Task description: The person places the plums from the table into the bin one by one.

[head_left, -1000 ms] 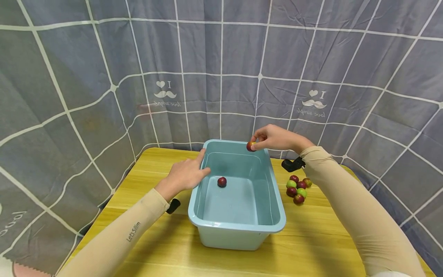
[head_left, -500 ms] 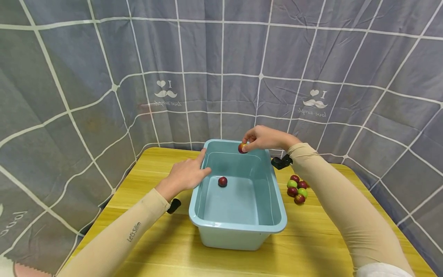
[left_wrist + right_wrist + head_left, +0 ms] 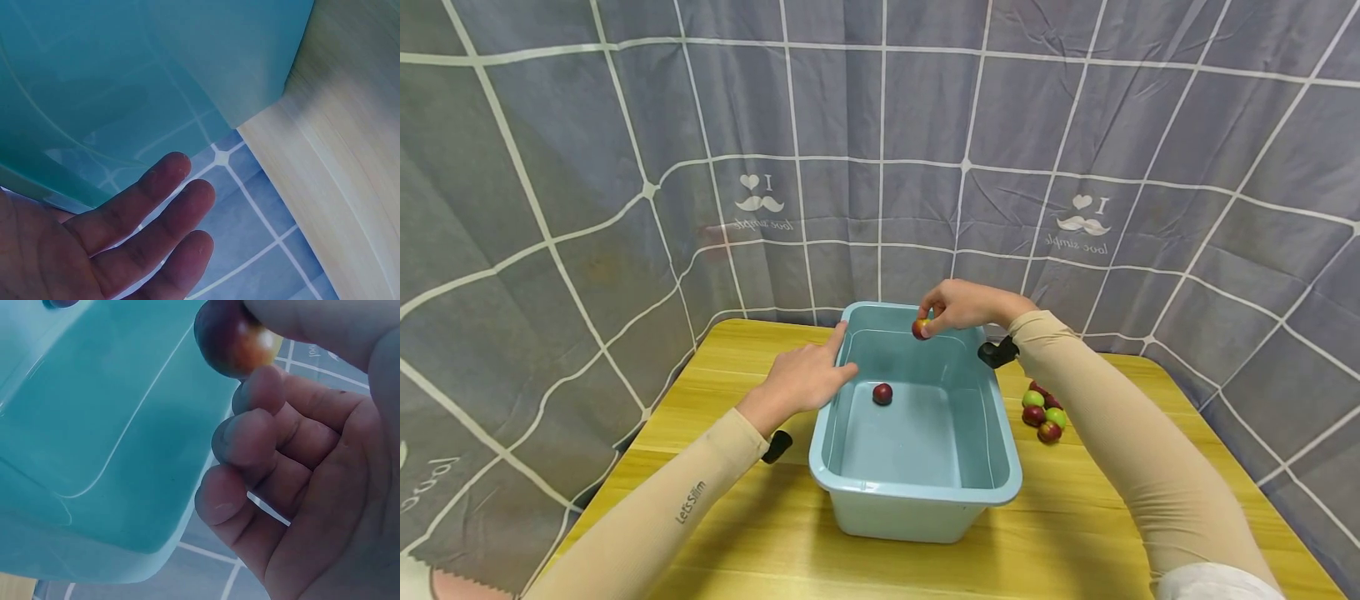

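A light blue plastic tub [image 3: 917,493] stands on the wooden table. Over its far end my right hand [image 3: 966,302] pinches a red and yellow plum [image 3: 919,330] between thumb and fingers. The right wrist view shows the same plum [image 3: 231,340] at the fingertips, the other fingers curled below it. One dark red plum [image 3: 882,393] lies on the tub's floor toward the left. My left hand [image 3: 797,375] rests at the left rim, index finger stretched along it and thumb pointing inward; its other fingers [image 3: 156,219] extend loosely outside the wall.
To the tub's right, a cluster of several red and green plums [image 3: 1033,415] sits on the table [image 3: 1075,517], partly covered by my right forearm. A grey curtain [image 3: 917,208] with white grid lines hangs behind the table and around its sides.
My right hand has carried the plum leftward from the tub's far right corner and slightly lower over the tub. The left hand has stayed at the rim.
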Motion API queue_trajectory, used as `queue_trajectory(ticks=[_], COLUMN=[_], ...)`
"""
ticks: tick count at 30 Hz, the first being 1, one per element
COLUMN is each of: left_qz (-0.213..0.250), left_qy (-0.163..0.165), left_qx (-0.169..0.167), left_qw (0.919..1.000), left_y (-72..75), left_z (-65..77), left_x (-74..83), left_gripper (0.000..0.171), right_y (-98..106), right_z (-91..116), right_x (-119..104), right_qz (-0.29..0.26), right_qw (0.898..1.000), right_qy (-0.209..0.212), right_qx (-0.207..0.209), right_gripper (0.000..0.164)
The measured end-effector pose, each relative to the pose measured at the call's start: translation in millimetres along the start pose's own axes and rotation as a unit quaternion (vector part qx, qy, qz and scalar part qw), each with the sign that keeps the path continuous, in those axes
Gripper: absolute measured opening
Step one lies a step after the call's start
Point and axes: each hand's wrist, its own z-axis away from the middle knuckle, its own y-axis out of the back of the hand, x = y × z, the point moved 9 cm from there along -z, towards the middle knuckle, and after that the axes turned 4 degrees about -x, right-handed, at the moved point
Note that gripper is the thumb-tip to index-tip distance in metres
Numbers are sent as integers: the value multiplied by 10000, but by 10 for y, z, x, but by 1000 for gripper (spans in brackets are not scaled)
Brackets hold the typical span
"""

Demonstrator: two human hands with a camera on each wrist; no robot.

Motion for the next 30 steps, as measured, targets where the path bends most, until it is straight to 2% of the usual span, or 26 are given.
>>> queue_trajectory(ticks=[7, 13, 21, 30], left_qz=[-14, -12, 86, 103], left_qy=[2, -18, -25, 1], left_qx=[27, 33, 20, 2], left_qw=[10000, 10000, 10000, 9999], left_y=[11, 10, -3, -21], left_z=[-5, -11, -17, -28], left_x=[18, 28, 24, 2], left_gripper=[79, 79, 79, 80], right_y=[3, 28, 78, 105], right_z=[4, 52, 200, 428], right_x=[10, 40, 110, 193], right_qz=[13, 17, -151, -478], right_qw=[10000, 10000, 9994, 9969], right_qy=[29, 16, 100, 224], right_qx=[-36, 94, 305, 576], right_gripper=[39, 38, 35, 40])
